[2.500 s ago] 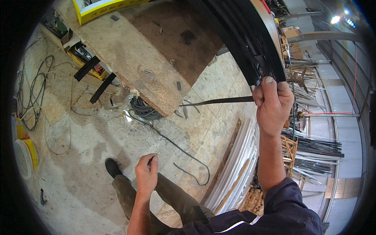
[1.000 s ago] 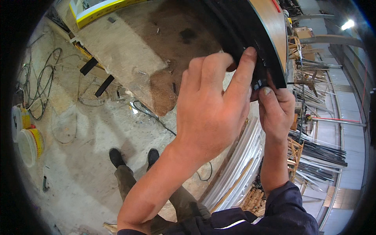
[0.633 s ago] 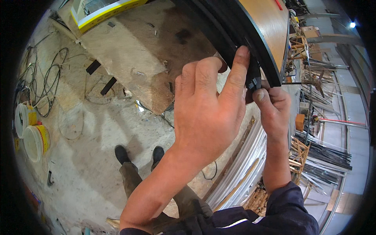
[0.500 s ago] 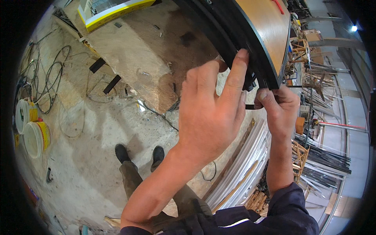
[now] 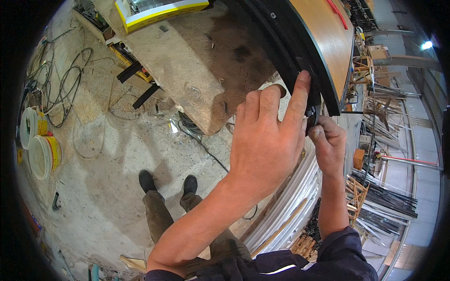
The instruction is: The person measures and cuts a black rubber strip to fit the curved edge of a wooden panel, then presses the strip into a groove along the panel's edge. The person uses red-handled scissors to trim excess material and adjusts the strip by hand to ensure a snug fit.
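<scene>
A long black frame profile (image 5: 281, 40) runs from the top of the view down to an end in front of me. My left hand (image 5: 265, 145) grips it near that end, its index finger laid along the black surface and the other fingers bent beside the inner edge. Just below, my right hand (image 5: 330, 143) pinches a small dark piece (image 5: 311, 115) against the underside of the profile's end. The fingers cover most of this piece, so I cannot tell its exact kind. A wood-coloured panel (image 5: 323, 35) lies along the profile's right side.
A yellow-edged box (image 5: 161, 15) stands on the worn board (image 5: 180, 79) at the far left. Two black bars (image 5: 146, 96) jut from that board's edge. White buckets (image 5: 40, 157) and coiled cable (image 5: 68, 96) lie left on the floor. Long white profiles (image 5: 286, 206) are stacked below my hands.
The view has shifted slightly, and both hands appear closer together at the profile's end. My right hand has brought the dark piece up against the profile; before, it stuck out sideways.
</scene>
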